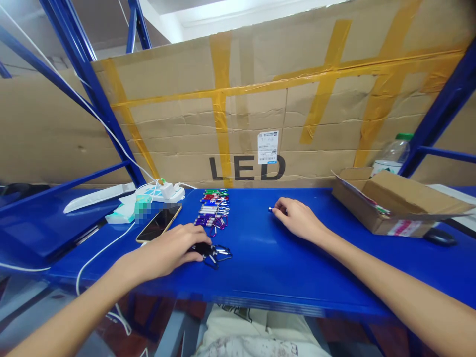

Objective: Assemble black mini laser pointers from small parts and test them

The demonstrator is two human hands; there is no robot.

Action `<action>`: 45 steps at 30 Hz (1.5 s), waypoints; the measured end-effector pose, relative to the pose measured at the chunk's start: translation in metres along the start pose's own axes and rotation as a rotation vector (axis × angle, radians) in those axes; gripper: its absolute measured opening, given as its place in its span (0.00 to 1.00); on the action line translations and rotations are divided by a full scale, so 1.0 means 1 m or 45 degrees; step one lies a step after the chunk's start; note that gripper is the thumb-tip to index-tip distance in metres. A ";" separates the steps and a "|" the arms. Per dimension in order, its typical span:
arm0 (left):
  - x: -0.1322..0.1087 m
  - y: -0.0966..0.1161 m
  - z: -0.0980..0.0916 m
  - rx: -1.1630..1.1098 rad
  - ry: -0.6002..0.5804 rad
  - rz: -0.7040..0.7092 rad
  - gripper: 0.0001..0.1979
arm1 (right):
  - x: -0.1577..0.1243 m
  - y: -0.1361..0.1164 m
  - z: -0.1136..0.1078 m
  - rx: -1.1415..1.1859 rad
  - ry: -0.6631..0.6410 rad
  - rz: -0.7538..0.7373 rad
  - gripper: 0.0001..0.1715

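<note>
My left hand (178,248) is closed around black carabiner keychains (213,253), whose clips stick out to the right on the blue table (253,277). Just beyond it, small keychains lie in a column sorted by colour: purple ones (211,220), silver ones (210,209), blue ones, red ones (212,198) and green ones (211,192) at the back. My right hand (293,215), right of the column, pinches a small metallic piece (270,209) between thumb and fingers; most of that piece is hidden.
A phone (159,223) lies left of the keychains, near a power strip (163,192), white cables and a teal packet (124,212). An open cardboard box (383,203) and a bottle (392,152) stand at the right. A large cardboard sheet (178,134) rises behind the table.
</note>
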State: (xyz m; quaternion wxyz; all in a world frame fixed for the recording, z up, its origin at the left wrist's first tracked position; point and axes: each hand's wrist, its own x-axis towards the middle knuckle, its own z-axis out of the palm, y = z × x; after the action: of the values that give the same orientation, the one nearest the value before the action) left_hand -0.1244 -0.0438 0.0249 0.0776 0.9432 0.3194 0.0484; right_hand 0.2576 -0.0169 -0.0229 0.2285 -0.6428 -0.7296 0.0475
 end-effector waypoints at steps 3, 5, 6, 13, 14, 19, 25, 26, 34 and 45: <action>-0.002 -0.018 -0.002 0.063 -0.006 -0.086 0.16 | 0.001 0.004 0.004 -0.036 0.037 -0.020 0.11; 0.004 -0.026 -0.002 0.099 -0.003 -0.107 0.16 | 0.002 0.007 0.004 -0.066 0.062 -0.027 0.11; 0.008 -0.029 -0.001 0.103 0.014 -0.104 0.16 | 0.002 0.008 0.004 -0.089 0.076 -0.030 0.10; 0.026 -0.034 -0.004 0.188 0.038 -0.131 0.14 | 0.004 0.018 0.003 -0.348 0.064 0.003 0.19; 0.028 -0.032 -0.006 0.208 0.032 -0.139 0.14 | 0.005 0.019 0.003 -0.351 0.042 -0.004 0.20; 0.050 -0.004 -0.017 0.206 0.115 -0.086 0.16 | 0.007 0.023 0.003 -0.263 -0.071 -0.083 0.10; 0.117 0.043 0.001 0.279 0.214 0.142 0.18 | 0.002 0.014 0.006 0.103 -0.141 -0.340 0.06; 0.128 0.045 0.008 0.331 0.208 0.144 0.20 | 0.000 0.010 0.005 0.154 -0.134 -0.360 0.06; 0.155 0.029 0.043 0.236 0.210 0.176 0.16 | -0.011 -0.013 -0.002 0.687 -0.277 -0.306 0.17; 0.146 0.007 0.042 0.103 0.444 0.105 0.14 | -0.002 -0.001 -0.006 0.732 -0.156 -0.204 0.22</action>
State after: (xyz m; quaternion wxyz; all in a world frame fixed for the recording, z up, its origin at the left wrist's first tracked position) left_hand 0.0012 0.0348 -0.0092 -0.0192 0.9351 0.2907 0.2015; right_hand 0.2588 -0.0201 -0.0177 0.3597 -0.4881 -0.7471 0.2725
